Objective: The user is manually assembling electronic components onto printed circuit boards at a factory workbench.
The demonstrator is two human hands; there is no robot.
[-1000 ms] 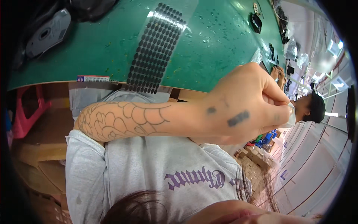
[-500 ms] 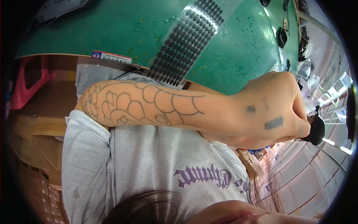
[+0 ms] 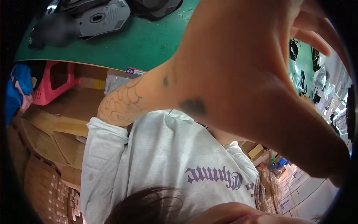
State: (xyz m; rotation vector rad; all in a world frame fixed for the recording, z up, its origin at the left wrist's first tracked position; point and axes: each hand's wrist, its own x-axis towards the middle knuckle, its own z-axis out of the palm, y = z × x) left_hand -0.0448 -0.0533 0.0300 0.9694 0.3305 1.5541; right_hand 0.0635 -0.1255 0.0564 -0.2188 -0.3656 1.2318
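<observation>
My left hand (image 3: 238, 71) is raised very close to the view, its back showing and its fingers spread apart from the thumb. Nothing shows in its grasp, though the palm side is hidden. The tattooed left forearm (image 3: 149, 93) comes from a grey sleeve at the left. Behind the hand, a bit of my right forearm (image 3: 223, 136) shows below the left wrist; my right hand is hidden. On the green table (image 3: 149, 44) lies an upturned grey computer mouse (image 3: 108, 18), with a dark, curved device (image 3: 156, 8) beside it.
A blurred dark round patch covers part of the table's far left. Below the edge are a pink plastic stool (image 3: 56, 84), a blue bag (image 3: 19, 87) and open cardboard boxes (image 3: 48, 142). Small dark parts and clear bags (image 3: 320, 80) lie at the far right.
My left hand has opened from a closed fist and risen toward the view. The view has shifted, bringing the mouse further in; the sheet of black oval pads no longer shows.
</observation>
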